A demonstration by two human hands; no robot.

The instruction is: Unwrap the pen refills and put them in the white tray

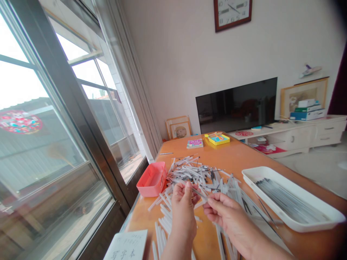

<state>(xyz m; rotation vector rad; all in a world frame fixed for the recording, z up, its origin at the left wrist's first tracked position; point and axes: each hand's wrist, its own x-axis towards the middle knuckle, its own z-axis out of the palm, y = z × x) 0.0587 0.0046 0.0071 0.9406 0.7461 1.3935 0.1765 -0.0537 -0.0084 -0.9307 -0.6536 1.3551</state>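
My left hand (184,206) and my right hand (223,209) meet over the middle of the table. Between them runs a thin, greyish see-through pen tube (200,195), pinched at one end by each hand. Fingers hide both its ends, so I cannot tell whether a refill is inside. Just beyond lies a loose heap of clear and white pen parts (189,171) with dark tips and thin black sticks among them. More whitish tubes (162,234) lie below and beside my left wrist. At the right, a white tray (248,173) holds a bundle of dark-tipped pens or refills (284,200).
A pink plastic box (148,187) stands left of the heap. A notebook (126,245) lies at the near left edge. Farther back are a pen (166,154), a colourful booklet (195,143) and a yellow box (219,140). Glass doors (81,180) border the left side.
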